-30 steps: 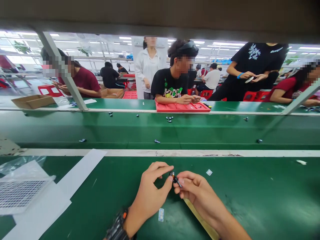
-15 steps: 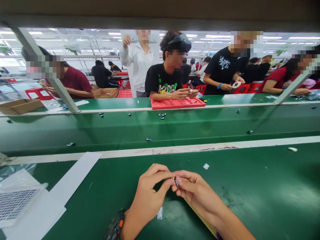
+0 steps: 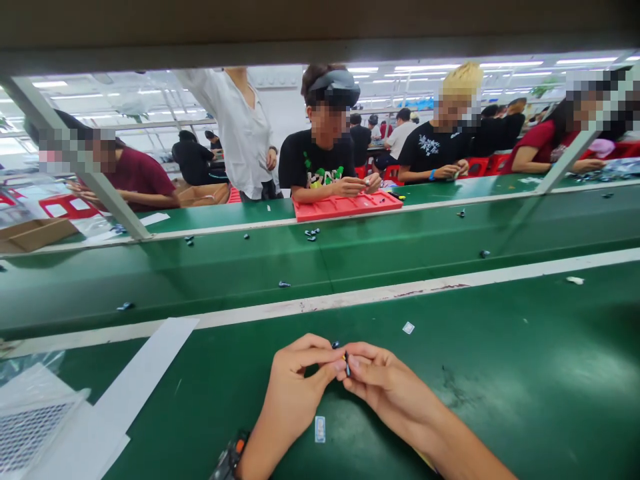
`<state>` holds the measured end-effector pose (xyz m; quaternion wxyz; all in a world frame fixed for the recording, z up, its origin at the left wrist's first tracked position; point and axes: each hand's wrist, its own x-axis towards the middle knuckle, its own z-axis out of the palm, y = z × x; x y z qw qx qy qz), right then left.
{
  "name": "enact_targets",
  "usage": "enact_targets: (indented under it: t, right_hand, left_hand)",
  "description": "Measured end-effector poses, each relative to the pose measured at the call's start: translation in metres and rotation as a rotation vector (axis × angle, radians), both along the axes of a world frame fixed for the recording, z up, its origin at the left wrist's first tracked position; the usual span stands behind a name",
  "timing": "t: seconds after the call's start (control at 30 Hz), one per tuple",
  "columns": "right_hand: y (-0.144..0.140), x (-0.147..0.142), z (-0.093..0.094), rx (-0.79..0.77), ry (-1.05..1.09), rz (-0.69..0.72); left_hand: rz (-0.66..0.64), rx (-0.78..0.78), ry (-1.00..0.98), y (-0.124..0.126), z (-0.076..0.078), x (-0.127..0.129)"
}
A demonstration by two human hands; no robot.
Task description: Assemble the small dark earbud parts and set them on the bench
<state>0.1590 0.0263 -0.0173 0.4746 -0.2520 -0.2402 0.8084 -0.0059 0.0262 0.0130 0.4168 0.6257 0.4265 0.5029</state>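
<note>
A person's 2 bare hands meet over a green work table (image 3: pixel 500 373), close to its near edge and about midway along it. The left hand (image 3: pixel 295 387) and the right hand (image 3: pixel 390 387) are brought fingertip to fingertip. Between them they pinch a small dark part (image 3: pixel 345 361) with a speck of orange on it, held just above the table top. Both hands have thumb and forefinger closed tight on the part, with the other fingers curled in. A dark wristwatch (image 3: pixel 230 460) shows on the left wrist at the bottom edge of the view.

On the table just below the hands lies a small pale label (image 3: pixel 320 429). A small white square scrap (image 3: pixel 409 327) lies a little beyond the right hand. Toward the left end of the table sit white paper sheets (image 3: pixel 145 367) and a clear bag with a dotted mesh pattern (image 3: pixel 30 420).

Past the far edge of the table, beyond a white strip (image 3: pixel 450 283), runs a green conveyor belt (image 3: pixel 350 253) carrying several small dark pieces (image 3: pixel 284 284), well apart from one another. On the far side of the belt other people sit or stand at their own bench. One of them, in a black shirt (image 3: pixel 320 163), works with both hands over a red tray (image 3: pixel 345 205). An open cardboard box (image 3: pixel 30 233) sits at the far left.
</note>
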Motion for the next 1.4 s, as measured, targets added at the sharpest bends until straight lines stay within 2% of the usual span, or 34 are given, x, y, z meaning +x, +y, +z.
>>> enact_targets:
  t: [0.07, 0.27, 0.4, 0.57, 0.67, 0.73, 0.9, 1.0, 1.13, 1.4]
  right_hand:
    - [0.0, 0.0, 0.0, 0.003, 0.02, 0.003]
    - [-0.001, 0.0, -0.001, 0.024, 0.048, 0.021]
    - [-0.004, 0.0, 0.001, 0.043, 0.044, 0.046]
    - [-0.006, 0.001, 0.008, 0.092, 0.025, 0.086]
    - [-0.006, 0.001, 0.01, 0.098, 0.0, 0.065]
    - [-0.006, 0.001, 0.009, 0.09, -0.013, 0.033]
    - [-0.006, 0.0, 0.01, 0.047, -0.065, -0.068]
    - [-0.007, 0.0, 0.012, 0.063, -0.086, -0.116]
    - [-0.007, -0.001, 0.015, 0.081, -0.124, -0.133]
    - [-0.009, -0.001, 0.018, 0.06, -0.101, -0.122]
  left_hand:
    - [-0.005, -0.025, -0.035, -0.001, 0.002, 0.001]
    - [-0.103, -0.306, -0.381, 0.003, -0.001, 0.004]
    - [-0.137, -0.429, -0.466, 0.004, -0.004, 0.002]
    - [-0.233, -0.552, -0.448, 0.001, 0.004, -0.001]
    - [-0.197, -0.493, -0.426, -0.001, 0.007, 0.001]
    - [-0.16, -0.4, -0.372, -0.003, 0.006, 0.002]
    - [-0.09, 0.028, 0.152, -0.009, 0.003, 0.003]
    - [-0.085, 0.178, 0.322, -0.012, 0.003, 0.003]
    - [-0.062, 0.254, 0.348, -0.011, 0.002, 0.002]
    - [0.041, 0.218, 0.211, -0.008, 0.0, 0.006]
